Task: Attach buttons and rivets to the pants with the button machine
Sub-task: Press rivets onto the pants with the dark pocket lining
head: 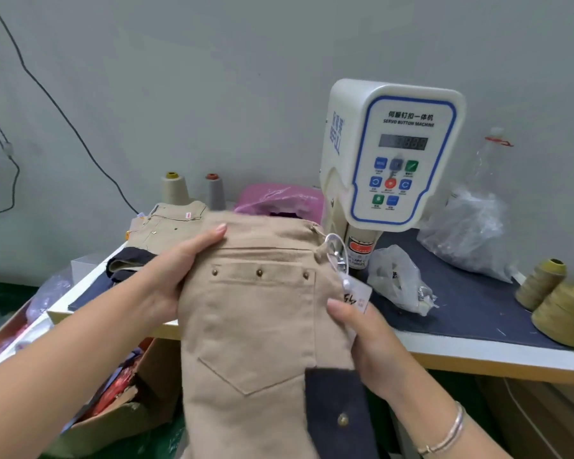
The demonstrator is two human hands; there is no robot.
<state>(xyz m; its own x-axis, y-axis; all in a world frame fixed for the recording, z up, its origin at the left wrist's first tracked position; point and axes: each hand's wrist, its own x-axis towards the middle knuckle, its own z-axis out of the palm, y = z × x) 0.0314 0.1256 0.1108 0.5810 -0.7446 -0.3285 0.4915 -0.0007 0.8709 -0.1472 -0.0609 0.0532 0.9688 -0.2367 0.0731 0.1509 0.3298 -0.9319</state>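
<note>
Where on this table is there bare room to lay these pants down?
Bare blue mat lies between the small plastic bag and the olive thread cones. Left of the button machine it is crowded with stacked pants and a pink bag.

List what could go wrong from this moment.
1. The paper tag dangling at the pants edge could slip under the button machine head.
2. The plastic bag beside the machine might snag the cloth.
3. Left hand and right hand grip near the press, so fingers risk pinching.
</note>
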